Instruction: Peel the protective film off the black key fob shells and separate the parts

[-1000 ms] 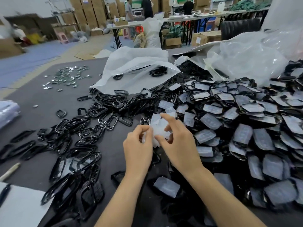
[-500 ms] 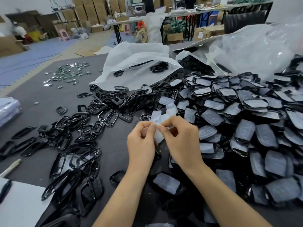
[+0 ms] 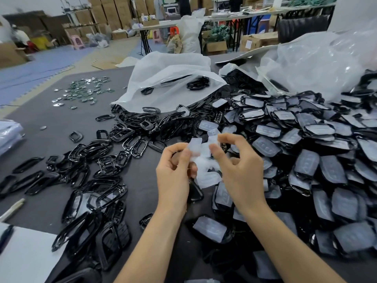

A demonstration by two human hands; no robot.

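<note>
Above the near middle of the tabletop [image 3: 61, 123], the left hand [image 3: 173, 172] pinches a clump of film [image 3: 206, 166] between thumb and forefinger, and the right hand [image 3: 240, 172] curls thumb and forefinger onto its upper edge; no shell shows in either grip. That film looks feather-light, limp and clingy, apt to stick to skin, so a loose corner is the place to take it. Shells [image 3: 306, 160], heaped on the right with film on them, look light, stiff and glossy, probably slippery, and are best held by the rims while a corner is lifted. Bare frames [image 3: 98, 160] lie spread on the left. On the dark matte tabletop also sit a white bag [image 3: 169, 86], small metal pieces [image 3: 85, 90] and a white sheet [image 3: 24, 258]. Beyond are a blue mat [image 3: 40, 60], boxes [image 3: 98, 13] and long tables [image 3: 224, 18].
</note>
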